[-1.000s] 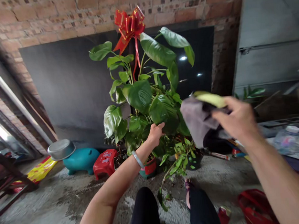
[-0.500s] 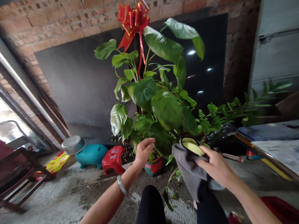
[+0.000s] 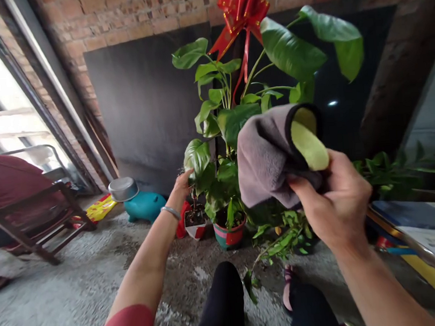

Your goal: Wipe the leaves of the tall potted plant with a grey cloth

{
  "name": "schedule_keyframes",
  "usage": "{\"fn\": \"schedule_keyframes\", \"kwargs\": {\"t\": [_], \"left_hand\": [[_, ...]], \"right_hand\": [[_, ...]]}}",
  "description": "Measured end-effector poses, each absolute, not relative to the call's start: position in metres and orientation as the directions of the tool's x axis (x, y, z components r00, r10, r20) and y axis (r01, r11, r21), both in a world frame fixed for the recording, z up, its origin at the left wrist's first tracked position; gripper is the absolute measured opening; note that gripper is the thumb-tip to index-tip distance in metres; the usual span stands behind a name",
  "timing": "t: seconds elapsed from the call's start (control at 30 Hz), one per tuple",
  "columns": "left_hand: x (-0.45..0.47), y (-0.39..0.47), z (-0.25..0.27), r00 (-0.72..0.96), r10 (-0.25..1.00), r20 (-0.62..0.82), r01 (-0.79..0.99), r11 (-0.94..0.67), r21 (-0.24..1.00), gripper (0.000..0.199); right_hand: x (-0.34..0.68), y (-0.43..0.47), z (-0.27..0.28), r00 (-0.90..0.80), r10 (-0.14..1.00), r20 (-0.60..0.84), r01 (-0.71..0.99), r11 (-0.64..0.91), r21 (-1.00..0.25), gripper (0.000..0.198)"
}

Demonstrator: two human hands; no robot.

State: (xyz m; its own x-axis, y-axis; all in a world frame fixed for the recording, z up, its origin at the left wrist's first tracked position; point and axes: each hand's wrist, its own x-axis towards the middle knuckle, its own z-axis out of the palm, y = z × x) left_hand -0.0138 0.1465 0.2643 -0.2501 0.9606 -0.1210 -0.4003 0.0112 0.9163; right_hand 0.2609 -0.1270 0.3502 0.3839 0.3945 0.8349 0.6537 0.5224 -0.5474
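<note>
My left hand (image 3: pixel 182 182), with a bangle at its wrist, reaches to a broad green leaf (image 3: pixel 197 156) on the left of a tall potted plant (image 3: pixel 236 119). Its stretched fingers meet the leaf's lower edge; whether they touch it or only overlap it in view I cannot tell. Bunched in my closed right hand (image 3: pixel 335 199) is a cleaning cloth (image 3: pixel 264 154), grey outside, yellow-green inside, with black edging. The cloth is held up before the plant and hides its right-hand leaves. A red bow (image 3: pixel 245 10) tops the plant, whose green-and-red pot (image 3: pixel 229 234) stands on the floor.
On the left are a teal animal-shaped stool (image 3: pixel 143 206) bearing a metal basin (image 3: pixel 123 189), and a person (image 3: pixel 13 181) in a wooden chair (image 3: pixel 43 217). A smaller pot (image 3: pixel 196 227) stands beside the big one. A table (image 3: pixel 429 226) with papers is at right.
My left hand has moved left and up to the leaf. My right hand has raised the cloth from low near my knee to the front of the plant. The view has shifted left.
</note>
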Motion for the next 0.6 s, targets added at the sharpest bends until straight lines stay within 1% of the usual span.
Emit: {"fn": "schedule_keyframes", "kwargs": {"t": [0.03, 0.07, 0.1, 0.13, 0.17, 0.23, 0.27, 0.3, 0.33, 0.37, 0.4, 0.43, 0.47, 0.5, 0.53, 0.6], "left_hand": [[-0.007, 0.146, 0.257, -0.205, 0.959, -0.195, -0.426, 0.093, 0.9, 0.031], [0.0, 0.143, 0.251, -0.14, 0.957, -0.254, -0.459, 0.164, 0.873, 0.027], [0.007, 0.14, 0.244, -0.072, 0.953, -0.295, -0.498, 0.222, 0.839, 0.024], [0.013, 0.135, 0.238, -0.012, 0.948, -0.317, -0.532, 0.262, 0.805, 0.022], [0.017, 0.131, 0.233, 0.034, 0.943, -0.332, -0.556, 0.294, 0.778, 0.021], [0.023, 0.124, 0.226, 0.093, 0.936, -0.339, -0.573, 0.329, 0.751, 0.022], [0.025, 0.12, 0.223, 0.114, 0.936, -0.334, -0.574, 0.337, 0.747, 0.023], [0.026, 0.117, 0.221, 0.134, 0.935, -0.328, -0.574, 0.343, 0.743, 0.023], [0.028, 0.115, 0.219, 0.152, 0.934, -0.323, -0.577, 0.35, 0.738, 0.023], [0.03, 0.113, 0.219, 0.163, 0.933, -0.322, -0.582, 0.354, 0.732, 0.022], [0.033, 0.111, 0.218, 0.166, 0.931, -0.324, -0.59, 0.357, 0.724, 0.021], [0.036, 0.109, 0.219, 0.166, 0.93, -0.328, -0.597, 0.359, 0.717, 0.02], [0.04, 0.108, 0.219, 0.165, 0.929, -0.332, -0.6, 0.362, 0.713, 0.019], [0.043, 0.108, 0.219, 0.165, 0.928, -0.335, -0.603, 0.364, 0.71, 0.018], [0.046, 0.107, 0.219, 0.164, 0.927, -0.337, -0.605, 0.364, 0.708, 0.018], [0.048, 0.108, 0.215, 0.16, 0.929, -0.335, -0.619, 0.359, 0.699, 0.019]], "right_hand": [[0.256, -0.115, 0.347, 0.388, 0.338, 0.857, 0.679, 0.524, -0.514, 0.032], [0.252, -0.104, 0.34, 0.378, 0.319, 0.869, 0.7, 0.516, -0.494, 0.03], [0.248, -0.093, 0.33, 0.353, 0.349, 0.868, 0.712, 0.502, -0.491, 0.027], [0.246, -0.085, 0.318, 0.315, 0.427, 0.848, 0.712, 0.485, -0.509, 0.024], [0.246, -0.08, 0.306, 0.27, 0.537, 0.799, 0.7, 0.46, -0.546, 0.021], [0.247, -0.078, 0.287, 0.188, 0.74, 0.646, 0.664, 0.389, -0.638, 0.017], [0.248, -0.081, 0.284, 0.175, 0.788, 0.59, 0.644, 0.361, -0.674, 0.018], [0.249, -0.084, 0.287, 0.191, 0.792, 0.58, 0.629, 0.355, -0.692, 0.019], [0.249, -0.086, 0.295, 0.231, 0.75, 0.62, 0.624, 0.374, -0.686, 0.021], [0.247, -0.086, 0.308, 0.276, 0.669, 0.691, 0.635, 0.413, -0.653, 0.023], [0.244, -0.082, 0.322, 0.31, 0.561, 0.768, 0.661, 0.453, -0.598, 0.026], [0.239, -0.074, 0.336, 0.328, 0.451, 0.83, 0.697, 0.478, -0.535, 0.028], [0.232, -0.064, 0.348, 0.313, 0.385, 0.868, 0.737, 0.479, -0.477, 0.029], [0.225, -0.053, 0.354, 0.268, 0.385, 0.883, 0.771, 0.464, -0.436, 0.03], [0.218, -0.042, 0.354, 0.208, 0.437, 0.875, 0.795, 0.446, -0.412, 0.03], [0.206, -0.029, 0.337, 0.069, 0.61, 0.79, 0.817, 0.42, -0.395, 0.029]]}}
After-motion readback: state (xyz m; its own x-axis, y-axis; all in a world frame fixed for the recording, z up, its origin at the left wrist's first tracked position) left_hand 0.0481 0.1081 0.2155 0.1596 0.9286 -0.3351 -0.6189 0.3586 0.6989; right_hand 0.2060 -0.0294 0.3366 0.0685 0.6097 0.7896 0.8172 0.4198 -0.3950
